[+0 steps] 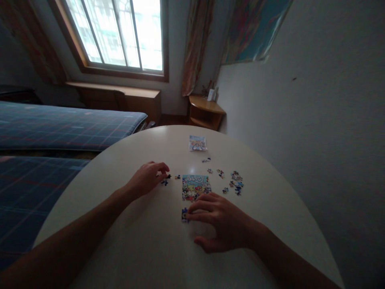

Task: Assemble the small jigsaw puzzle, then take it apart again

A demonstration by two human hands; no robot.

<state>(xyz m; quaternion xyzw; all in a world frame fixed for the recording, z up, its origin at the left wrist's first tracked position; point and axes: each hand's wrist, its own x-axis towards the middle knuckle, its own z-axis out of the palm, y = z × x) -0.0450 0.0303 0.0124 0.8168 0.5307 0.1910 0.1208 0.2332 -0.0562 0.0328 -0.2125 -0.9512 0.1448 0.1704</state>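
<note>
My left hand (149,176) is at the left of the table, fingers curled and fingertips closed at a dark puzzle piece (169,176). Just below that lies another puzzle piece (164,182), and a third small piece (177,177) is to the right. My right hand (221,222) is spread palm down, its fingertips touching a small blue joined section of puzzle (184,215). Beyond those fingers lies a square colourful picture sheet (196,187) with "BLUEY" lettering, its lower right edge partly covered by my hand.
Several loose puzzle pieces (236,176) are scattered right of the sheet, and a few pale ones (206,160) lie behind it. A printed packet (197,143) is near the far edge of the round white table (144,249). A plaid mattress (60,124) stands left; a wall (300,120) borders the right.
</note>
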